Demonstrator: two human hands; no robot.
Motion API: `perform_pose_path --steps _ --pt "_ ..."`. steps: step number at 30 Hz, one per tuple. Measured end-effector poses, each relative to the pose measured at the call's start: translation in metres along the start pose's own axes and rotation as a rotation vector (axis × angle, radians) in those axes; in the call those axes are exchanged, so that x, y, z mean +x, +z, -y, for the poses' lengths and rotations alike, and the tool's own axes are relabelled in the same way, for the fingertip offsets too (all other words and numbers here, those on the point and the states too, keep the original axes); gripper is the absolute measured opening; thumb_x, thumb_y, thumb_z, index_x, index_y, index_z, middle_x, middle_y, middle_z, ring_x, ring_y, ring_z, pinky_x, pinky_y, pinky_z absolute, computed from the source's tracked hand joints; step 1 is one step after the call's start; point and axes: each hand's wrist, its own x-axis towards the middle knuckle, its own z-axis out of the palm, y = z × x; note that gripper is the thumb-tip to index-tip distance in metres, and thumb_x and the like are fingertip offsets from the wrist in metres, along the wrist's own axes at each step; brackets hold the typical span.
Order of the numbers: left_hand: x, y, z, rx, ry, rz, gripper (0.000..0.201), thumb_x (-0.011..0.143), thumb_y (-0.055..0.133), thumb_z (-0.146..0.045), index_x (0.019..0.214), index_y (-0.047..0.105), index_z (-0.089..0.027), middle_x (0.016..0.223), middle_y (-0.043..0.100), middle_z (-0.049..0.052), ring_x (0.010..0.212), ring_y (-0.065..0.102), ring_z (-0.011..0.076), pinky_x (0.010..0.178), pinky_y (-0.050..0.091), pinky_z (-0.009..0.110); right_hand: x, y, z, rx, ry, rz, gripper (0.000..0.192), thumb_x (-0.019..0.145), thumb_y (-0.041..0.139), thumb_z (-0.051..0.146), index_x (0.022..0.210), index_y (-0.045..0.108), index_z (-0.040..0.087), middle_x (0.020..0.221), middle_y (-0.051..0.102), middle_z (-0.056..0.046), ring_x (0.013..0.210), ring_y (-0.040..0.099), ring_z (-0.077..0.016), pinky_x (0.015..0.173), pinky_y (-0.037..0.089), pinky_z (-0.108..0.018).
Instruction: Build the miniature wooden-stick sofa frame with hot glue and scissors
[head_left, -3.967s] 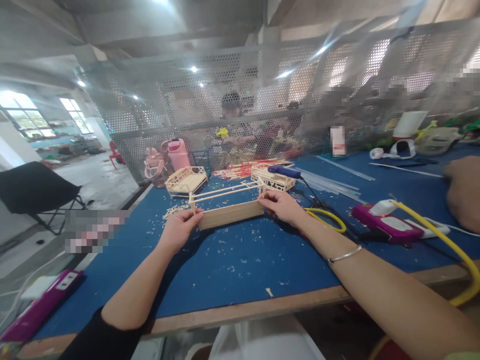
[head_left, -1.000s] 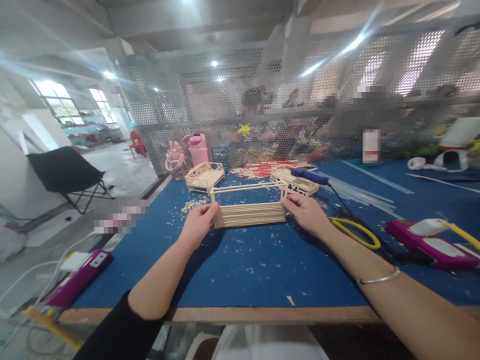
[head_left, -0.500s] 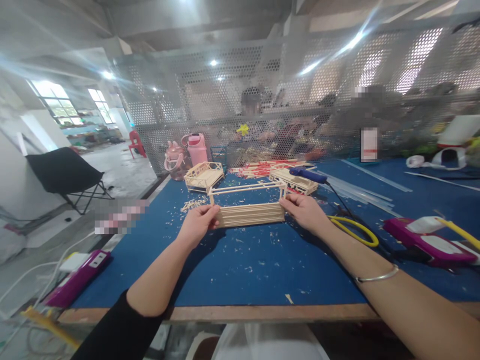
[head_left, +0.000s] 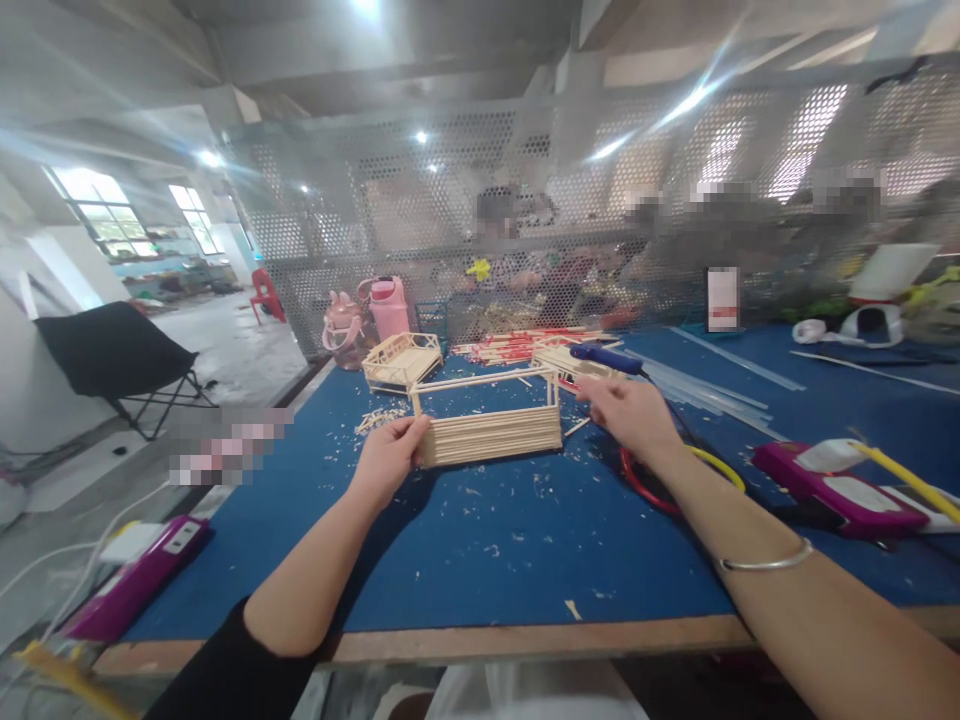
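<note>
A small structure of thin wooden sticks, with a solid slatted lower part and an open rail frame above, stands tilted a little over the blue table mat. My left hand pinches its left end between thumb and fingers. To the right of it, apart from its right post, is my right hand, with loosely bent fingers and nothing visible in them. Just behind those fingers lies a blue glue gun, resting on another stick-built piece. A finished-looking stick tray sits behind my left hand.
Red-tipped sticks lie at the back. Clear glue sticks and a purple power strip are on the right; another purple strip is at left. Pink bottles stand by the perforated screen. Wood scraps litter the blue mat.
My right hand has let go of the structure's right end and moved right, towards the glue gun. My left hand keeps its hold. The view has shifted slightly.
</note>
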Motion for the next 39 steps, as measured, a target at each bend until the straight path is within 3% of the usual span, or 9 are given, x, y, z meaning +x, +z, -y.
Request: perform_pose_path --steps 4,8,11,18,24,29,33,36,39 --pt "0.006 -0.001 0.003 -0.017 0.012 0.000 0.044 0.060 0.063 -0.059 0.063 0.061 -0.015 0.036 0.037 -0.008 0.036 0.027 0.0057 0.040 0.018 0.020 0.035 -0.022 0.001 -0.362 0.024 -0.124 0.054 0.088 0.027 0.048 0.079 0.068 0.015 0.069 0.067 -0.009 0.069 0.060 -0.0217 0.061 0.041 -0.029" --pt "0.012 -0.003 0.006 -0.041 -0.020 0.015 0.046 0.059 0.063 -0.061 0.065 0.059 -0.015 0.036 0.036 -0.009 0.035 0.026 0.0053 0.038 0.016 0.019 0.071 -0.022 -0.010 -0.572 0.044 -0.009 0.042 0.078 0.051 0.039 0.109 0.063 0.013 0.110 0.065 -0.018 0.099 0.059 -0.0309 0.075 0.044 -0.035" --pt "0.016 -0.003 0.008 -0.057 -0.049 0.027 0.047 0.060 0.064 -0.061 0.072 0.061 -0.015 0.035 0.035 -0.010 0.034 0.025 0.0055 0.038 0.016 0.019 0.087 -0.015 -0.024 -0.648 0.111 0.120 0.057 0.067 0.064 0.040 0.116 0.060 0.011 0.110 0.064 -0.023 0.093 0.062 -0.0352 0.070 0.046 -0.039" --pt "0.015 0.001 0.008 -0.094 -0.038 -0.027 0.042 0.064 0.063 -0.056 0.073 0.062 -0.015 0.034 0.033 -0.010 0.031 0.025 0.0055 0.036 0.018 0.019 0.103 -0.009 -0.034 -0.700 0.114 0.240 0.047 0.069 0.065 0.044 0.106 0.065 0.016 0.103 0.069 -0.017 0.090 0.064 -0.0298 0.068 0.046 -0.034" --pt "0.016 0.001 0.009 -0.099 -0.031 -0.035 0.045 0.062 0.063 -0.058 0.076 0.065 -0.016 0.034 0.036 -0.009 0.031 0.029 0.0064 0.035 0.021 0.019 0.099 -0.016 -0.032 -0.604 0.019 0.175 0.040 0.073 0.062 0.045 0.103 0.066 0.019 0.107 0.069 -0.012 0.095 0.063 -0.0270 0.075 0.046 -0.031" --pt "0.016 -0.003 0.012 -0.128 -0.061 -0.002 0.044 0.060 0.067 -0.055 0.078 0.066 -0.015 0.034 0.033 -0.010 0.031 0.024 0.0047 0.034 0.016 0.017 0.083 -0.030 -0.022 -0.514 0.028 -0.061 0.048 0.079 0.054 0.032 0.119 0.052 0.006 0.115 0.063 -0.019 0.102 0.059 -0.0278 0.082 0.045 -0.034" --pt "0.007 -0.006 0.006 -0.183 -0.066 0.104 0.037 0.052 0.075 -0.036 0.084 0.070 -0.016 0.050 0.058 -0.003 0.037 0.036 0.0056 0.036 0.021 0.018 0.056 -0.038 0.001 -0.150 0.001 -0.226 0.034 0.072 0.059 0.037 0.098 0.059 0.015 0.089 0.068 -0.011 0.079 0.062 -0.0246 0.073 0.046 -0.036" --pt "0.002 -0.005 0.003 -0.224 -0.062 0.132 0.030 0.052 0.074 -0.029 0.080 0.072 -0.017 0.071 0.071 0.003 0.050 0.053 0.0110 0.043 0.035 0.021 0.030 -0.039 0.023 0.149 -0.096 -0.148 0.022 0.071 0.056 0.045 0.079 0.056 0.024 0.061 0.061 -0.002 0.058 0.055 -0.0205 0.060 0.045 -0.035" --pt "0.002 -0.003 0.007 -0.260 -0.079 0.103 0.028 0.054 0.074 -0.028 0.080 0.072 -0.018 0.076 0.074 0.004 0.060 0.060 0.0150 0.053 0.044 0.024 0.005 -0.031 0.048 0.177 -0.173 0.054 0.023 0.069 0.060 0.048 0.072 0.058 0.025 0.062 0.063 -0.003 0.059 0.057 -0.0205 0.059 0.046 -0.035"
